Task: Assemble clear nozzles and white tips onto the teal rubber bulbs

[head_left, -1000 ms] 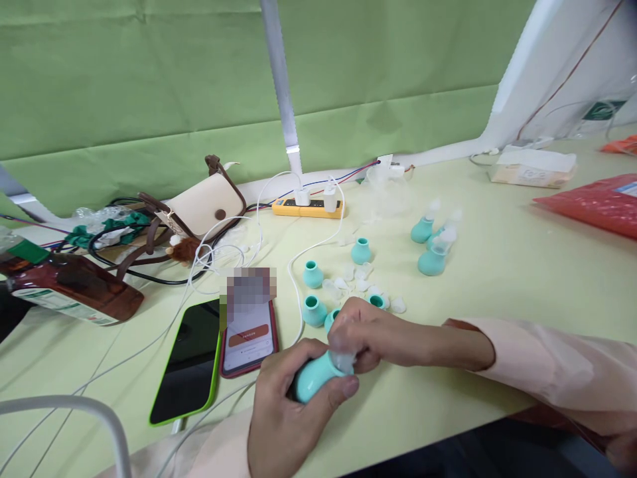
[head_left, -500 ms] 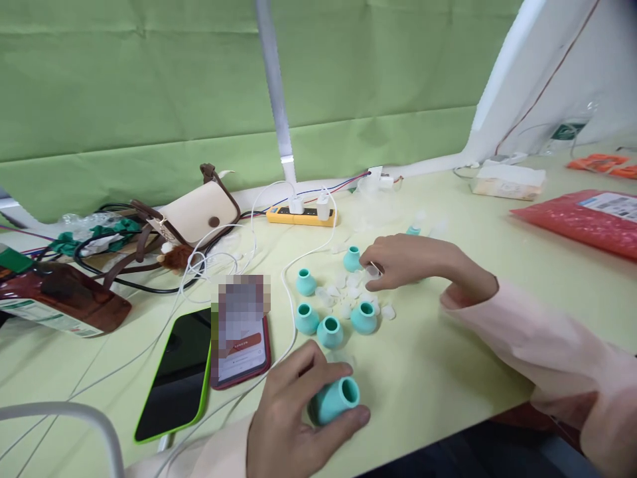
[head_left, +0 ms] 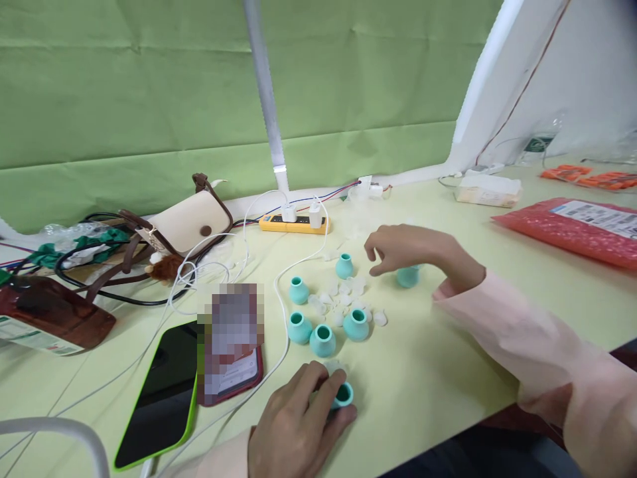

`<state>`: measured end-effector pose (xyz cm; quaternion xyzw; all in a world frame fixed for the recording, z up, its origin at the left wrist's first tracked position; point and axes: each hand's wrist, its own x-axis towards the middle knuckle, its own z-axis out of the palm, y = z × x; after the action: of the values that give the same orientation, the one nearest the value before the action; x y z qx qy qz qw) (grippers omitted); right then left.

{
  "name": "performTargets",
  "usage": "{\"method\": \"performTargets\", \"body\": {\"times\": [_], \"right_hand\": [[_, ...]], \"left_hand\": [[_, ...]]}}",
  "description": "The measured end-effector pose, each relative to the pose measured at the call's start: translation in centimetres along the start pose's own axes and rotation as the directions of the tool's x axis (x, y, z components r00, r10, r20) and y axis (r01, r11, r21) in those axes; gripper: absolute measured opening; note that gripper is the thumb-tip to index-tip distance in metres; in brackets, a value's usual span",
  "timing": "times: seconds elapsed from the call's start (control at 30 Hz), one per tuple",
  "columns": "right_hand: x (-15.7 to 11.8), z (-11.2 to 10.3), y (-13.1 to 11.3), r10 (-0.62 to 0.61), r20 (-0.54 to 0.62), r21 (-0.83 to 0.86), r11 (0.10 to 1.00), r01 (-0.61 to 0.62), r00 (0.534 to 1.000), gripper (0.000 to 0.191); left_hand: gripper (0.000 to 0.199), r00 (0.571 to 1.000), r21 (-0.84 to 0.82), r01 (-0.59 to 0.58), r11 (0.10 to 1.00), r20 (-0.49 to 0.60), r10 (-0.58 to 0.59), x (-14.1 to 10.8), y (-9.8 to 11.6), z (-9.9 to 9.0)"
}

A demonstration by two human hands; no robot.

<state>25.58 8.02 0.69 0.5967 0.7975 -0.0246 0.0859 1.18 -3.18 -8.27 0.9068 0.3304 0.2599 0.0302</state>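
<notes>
My left hand (head_left: pixel 303 421) is closed around a small teal bulb-shaped pot (head_left: pixel 343 396) near the table's front edge; its open mouth shows between thumb and fingers. A translucent piece lies just beyond those fingers. My right hand (head_left: pixel 411 251) hovers over the table with thumb and fingers apart, nothing visible between them. Partly hidden beneath it is another teal pot (head_left: pixel 408 277). Several like pots stand mouth-up to its left, among them a front one (head_left: pixel 322 340) and a back one (head_left: pixel 344 265). Small translucent pieces (head_left: pixel 343 300) lie scattered among them.
Two phones, one green-edged (head_left: pixel 159 392) and one red-edged (head_left: pixel 233 382), lie to the left beside a white cable. Behind are a cream bag (head_left: pixel 192 222) and a yellow power strip (head_left: pixel 293 224). A brown bottle (head_left: pixel 54 309) lies far left, a red parcel (head_left: pixel 572 229) right.
My right hand has left the scattered pieces and shifted right; the clear piece at its fingertips no longer shows there. My left hand's fingers now cover more of its pot. The view has shifted slightly.
</notes>
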Motion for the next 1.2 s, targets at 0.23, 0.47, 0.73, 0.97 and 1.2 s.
{"method": "performTargets", "body": {"times": [0.23, 0.47, 0.73, 0.97, 1.2], "right_hand": [[-1.5, -2.3, 5.6, 0.314, -0.186, 0.007, 0.948, -0.318, 0.931, 0.031], [-0.1, -1.2, 9.6, 0.435, -0.219, 0.105, 0.900, -0.422, 0.873, 0.047], [1.9, 0.2, 11.4, 0.405, -0.017, 0.188, 0.899, -0.395, 0.914, 0.051], [2.3, 0.6, 11.1, 0.293, 0.003, 0.196, 0.937, -0.288, 0.956, 0.027], [0.9, -1.5, 9.0, 0.301, -0.193, 0.126, 0.951, -0.281, 0.934, 0.026]], "left_hand": [[0.027, 0.989, 0.121, -0.065, 0.991, -0.124, 0.080, 0.4, -0.5, 0.4], [0.023, 0.988, 0.178, -0.084, 0.981, -0.116, 0.105, 0.6, -1.8, 0.7], [0.024, 0.996, 0.130, 0.036, 0.991, -0.081, -0.025, 1.0, -2.7, 0.8], [0.018, 0.988, 0.225, 0.047, 0.973, -0.153, -0.013, 1.5, -3.5, 1.1], [0.028, 0.987, 0.102, 0.150, 0.983, -0.071, -0.143, 1.7, -4.5, 1.2]]}}
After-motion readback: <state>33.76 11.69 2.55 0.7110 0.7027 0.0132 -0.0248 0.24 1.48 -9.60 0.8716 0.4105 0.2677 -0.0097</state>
